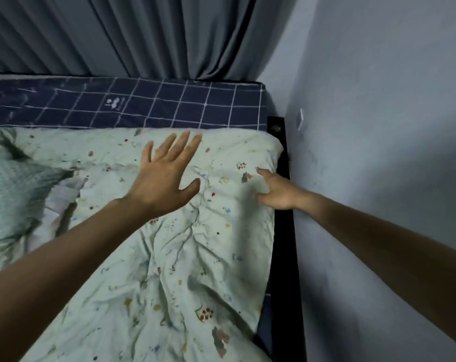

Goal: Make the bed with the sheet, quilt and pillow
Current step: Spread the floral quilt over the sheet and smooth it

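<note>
A pale green quilt (185,257) with small coloured prints lies wrinkled across the bed. Beyond its far edge shows the navy sheet (169,105) with a white grid. My left hand (166,173) lies flat on the quilt, palm down, fingers spread. My right hand (276,189) rests near the quilt's right corner with its fingers loosely apart, touching the fabric but holding nothing. At the left edge sits a light green textured pillow (10,194), partly under folds of quilt.
A grey curtain (143,35) hangs behind the bed's far side. A pale wall (378,126) runs close along the right. The black bed frame (284,231) fills the narrow gap between mattress and wall.
</note>
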